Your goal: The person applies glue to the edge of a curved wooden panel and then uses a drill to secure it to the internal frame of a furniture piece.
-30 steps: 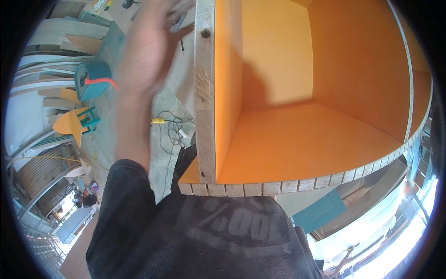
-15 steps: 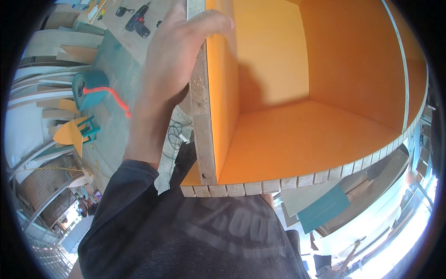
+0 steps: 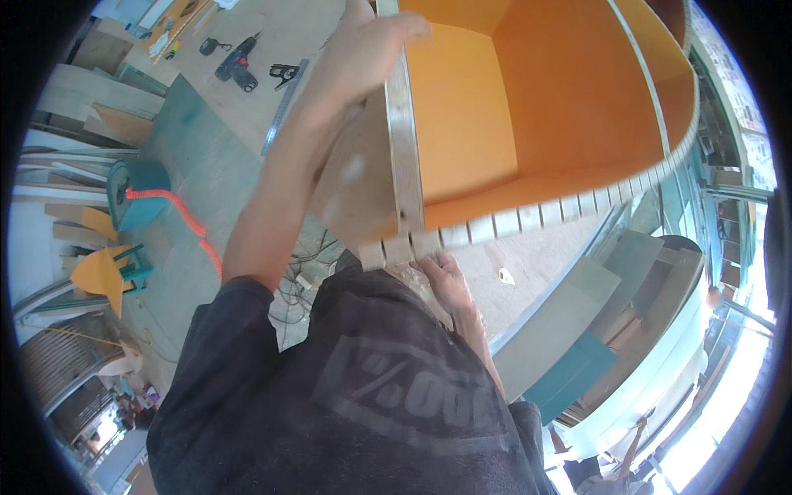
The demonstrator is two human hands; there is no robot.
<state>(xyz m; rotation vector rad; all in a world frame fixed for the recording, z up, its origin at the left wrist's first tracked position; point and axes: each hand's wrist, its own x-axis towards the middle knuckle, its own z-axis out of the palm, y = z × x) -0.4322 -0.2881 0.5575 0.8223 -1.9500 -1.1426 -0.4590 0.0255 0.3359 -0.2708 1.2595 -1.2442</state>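
Note:
An orange-lined cabinet [image 3: 462, 107] with a curved front edge is tilted up before me. Its rim shows pale wood cut into many short segments. My left hand [image 3: 367, 54] grips the top of its upright side panel [image 3: 404, 140], the thumb reaching over to the inner face. Below the cabinet's near corner, my right hand [image 3: 444, 280] is closed at the underside of the segmented edge. That edge partly hides its fingers.
On the worktop [image 3: 528, 247] lie a cordless drill [image 3: 238, 66], a long metal ruler [image 3: 285, 107] and a small pale roll [image 3: 506, 276]. Leftward stands a green drum [image 3: 136, 194] with a red coiled hose [image 3: 177, 206]. Stacked boards [image 3: 569, 330] lean at right. Another person [image 3: 631, 450] is at lower right.
The cabinet has shifted up and away from me, tilting so more of the worktop shows beneath. My left hand has moved with it. My right hand, hidden before, now shows under the edge.

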